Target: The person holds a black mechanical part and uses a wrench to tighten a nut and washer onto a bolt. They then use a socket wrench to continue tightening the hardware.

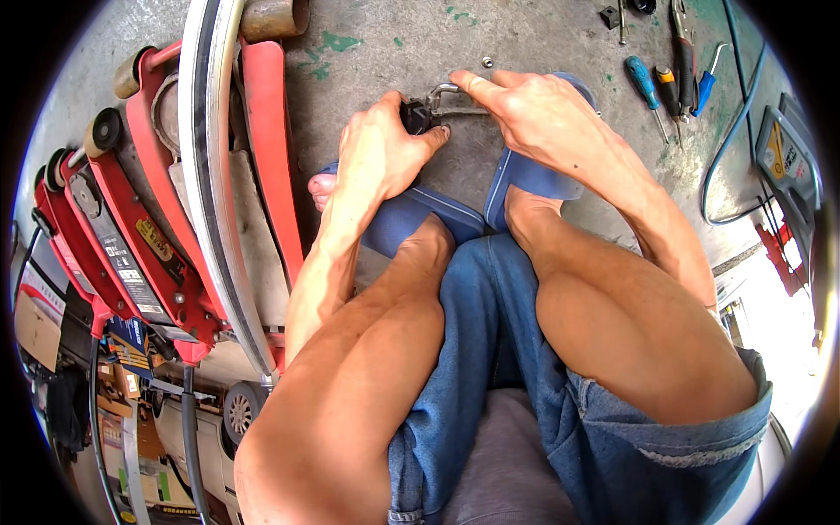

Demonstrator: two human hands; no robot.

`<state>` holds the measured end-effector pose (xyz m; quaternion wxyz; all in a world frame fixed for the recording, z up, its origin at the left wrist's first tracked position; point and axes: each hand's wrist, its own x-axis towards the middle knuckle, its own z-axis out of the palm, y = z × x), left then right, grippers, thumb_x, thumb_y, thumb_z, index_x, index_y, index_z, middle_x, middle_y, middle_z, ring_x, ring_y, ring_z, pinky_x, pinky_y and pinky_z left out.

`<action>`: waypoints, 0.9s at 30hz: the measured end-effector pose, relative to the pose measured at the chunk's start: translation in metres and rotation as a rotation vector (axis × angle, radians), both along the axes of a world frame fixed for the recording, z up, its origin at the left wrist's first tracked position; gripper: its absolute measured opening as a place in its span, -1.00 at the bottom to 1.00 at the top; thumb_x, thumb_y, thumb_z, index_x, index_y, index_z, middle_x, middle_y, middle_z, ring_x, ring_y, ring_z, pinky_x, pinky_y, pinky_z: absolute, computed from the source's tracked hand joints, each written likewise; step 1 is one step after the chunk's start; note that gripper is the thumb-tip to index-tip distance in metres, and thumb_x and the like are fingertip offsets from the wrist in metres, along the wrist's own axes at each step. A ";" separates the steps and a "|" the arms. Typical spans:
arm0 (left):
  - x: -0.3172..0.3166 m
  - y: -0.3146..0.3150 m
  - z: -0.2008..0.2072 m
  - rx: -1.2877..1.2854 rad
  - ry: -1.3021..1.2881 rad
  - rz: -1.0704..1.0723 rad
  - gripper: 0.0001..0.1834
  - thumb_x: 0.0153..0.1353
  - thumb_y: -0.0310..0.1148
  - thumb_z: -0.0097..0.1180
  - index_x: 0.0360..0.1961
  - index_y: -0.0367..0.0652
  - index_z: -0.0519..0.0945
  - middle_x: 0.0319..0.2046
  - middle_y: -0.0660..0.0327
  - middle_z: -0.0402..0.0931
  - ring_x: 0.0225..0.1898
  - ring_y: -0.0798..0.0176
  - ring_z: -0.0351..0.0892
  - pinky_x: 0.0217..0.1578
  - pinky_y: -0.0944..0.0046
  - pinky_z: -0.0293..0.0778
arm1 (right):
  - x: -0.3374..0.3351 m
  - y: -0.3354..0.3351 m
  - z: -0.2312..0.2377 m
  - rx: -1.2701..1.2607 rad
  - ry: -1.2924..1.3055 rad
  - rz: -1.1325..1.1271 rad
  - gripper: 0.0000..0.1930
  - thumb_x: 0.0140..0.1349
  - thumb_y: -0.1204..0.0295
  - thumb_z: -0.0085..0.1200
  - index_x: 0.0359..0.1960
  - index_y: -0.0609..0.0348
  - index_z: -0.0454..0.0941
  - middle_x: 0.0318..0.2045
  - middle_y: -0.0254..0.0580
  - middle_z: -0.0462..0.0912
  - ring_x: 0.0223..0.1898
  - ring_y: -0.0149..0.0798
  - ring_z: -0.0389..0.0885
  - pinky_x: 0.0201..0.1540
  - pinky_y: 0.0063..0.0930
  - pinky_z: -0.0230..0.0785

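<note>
Between my feet, my left hand (381, 147) is closed around a small black part (416, 116), thumb and fingers on either side of it. A shiny bent metal rod (437, 93) meets that part, and a straight shank (462, 111) runs from it toward the right. My right hand (547, 114) is closed over the right end of this metal piece, with its index finger along the bend. The fingers hide much of the rod, so its exact kind cannot be made out. A small metal nut or socket (487, 62) lies on the concrete just beyond my right hand.
Red floor jacks (131, 236) and a curved silver-black bar (210, 157) stand close on my left. At the far right lie a teal screwdriver (641, 79), pliers (682, 52), a blue-handled pick (705, 92) and a blue hose (713, 175). A grey case (787, 157) sits beyond.
</note>
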<state>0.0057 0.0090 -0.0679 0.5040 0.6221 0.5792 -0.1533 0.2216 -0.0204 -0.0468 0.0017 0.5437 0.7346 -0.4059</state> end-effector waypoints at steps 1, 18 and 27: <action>0.000 0.000 0.000 0.000 0.000 0.000 -0.33 0.05 -0.01 0.46 -0.03 -0.41 0.63 -0.27 -0.20 0.72 -0.14 -0.19 0.74 -0.06 -0.03 0.56 | -0.001 0.002 0.000 0.019 -0.028 0.033 -0.50 0.15 0.60 0.06 0.20 0.21 0.53 -0.31 0.15 0.70 -0.28 0.22 0.73 -0.25 0.06 0.60; 0.000 -0.001 -0.004 0.008 0.000 -0.019 -0.34 0.05 0.00 0.44 -0.05 -0.41 0.63 -0.26 -0.21 0.71 -0.13 -0.22 0.73 -0.06 -0.05 0.56 | -0.001 0.006 -0.003 0.165 -0.202 0.216 -0.49 0.19 0.46 0.11 0.24 0.16 0.55 -0.37 -0.04 0.71 -0.21 -0.03 0.73 -0.29 -0.13 0.63; 0.006 -0.005 0.001 0.005 0.055 0.005 -0.36 0.07 -0.01 0.43 -0.03 -0.37 0.61 -0.24 -0.21 0.72 -0.09 -0.24 0.72 0.00 -0.06 0.57 | -0.014 0.020 0.005 -0.092 -0.138 0.208 -0.50 0.12 0.56 0.08 0.18 0.27 0.55 -0.40 0.12 0.71 -0.29 0.16 0.75 -0.27 0.02 0.61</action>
